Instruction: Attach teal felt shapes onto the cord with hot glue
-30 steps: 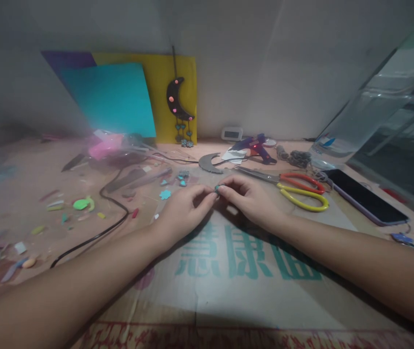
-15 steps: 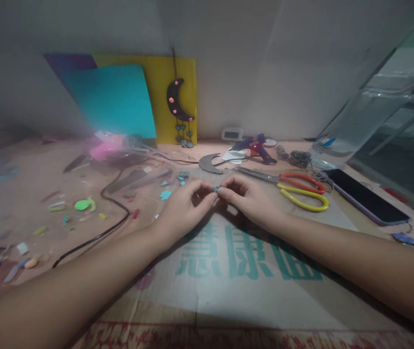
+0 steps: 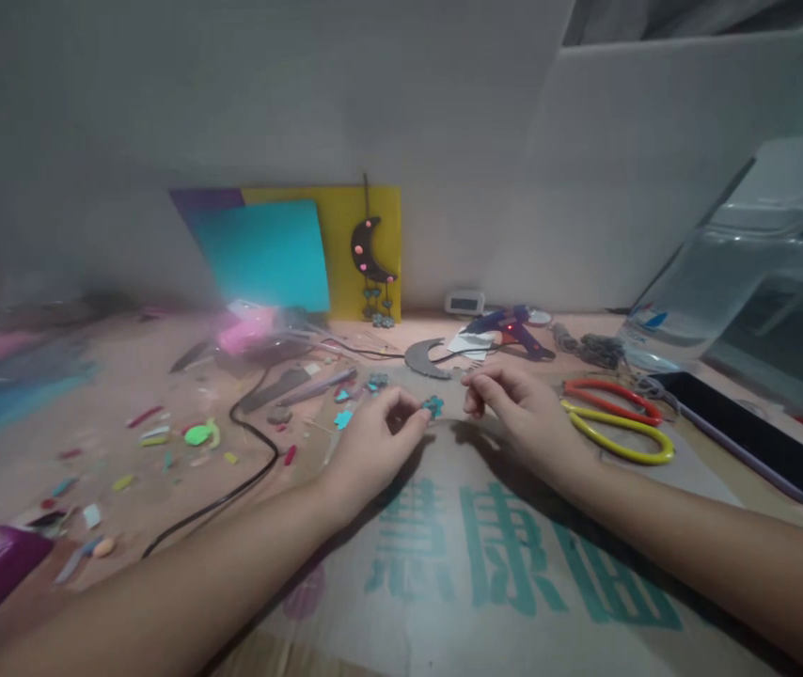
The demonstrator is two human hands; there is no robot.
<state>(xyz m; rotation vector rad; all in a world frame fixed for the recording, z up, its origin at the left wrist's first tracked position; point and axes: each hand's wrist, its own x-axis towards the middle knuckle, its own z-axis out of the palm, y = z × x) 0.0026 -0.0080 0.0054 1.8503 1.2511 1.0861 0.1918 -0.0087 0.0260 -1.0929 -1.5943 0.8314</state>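
Between thumb and forefinger, my left hand [image 3: 384,437] pinches a small teal flower [image 3: 433,406] with a dark outline. A short gap to its right, my right hand [image 3: 514,409] has its fingers curled in and the thumb close against them. Whether anything tiny is between those fingertips does not show. Just beyond the hands lies a grey crescent moon [image 3: 430,359]. A bright blue flower cutout [image 3: 343,419] and other small teal pieces [image 3: 377,381] lie beside my left hand. Scissors [image 3: 617,432] with red and yellow handles lie by my right hand, which hides their blades.
A decorated dark crescent [image 3: 366,252] hangs before a yellow sheet [image 3: 341,221] at the wall. A purple glue gun [image 3: 514,329] with a red light lies behind. The phone [image 3: 747,432] lies right; a black cord [image 3: 253,428] and coloured scraps [image 3: 154,437] lie left.
My right hand has come off the small flower and drawn away to the right. The flower stays in my left hand. My head view has shifted, so the scene sits lower and further right.
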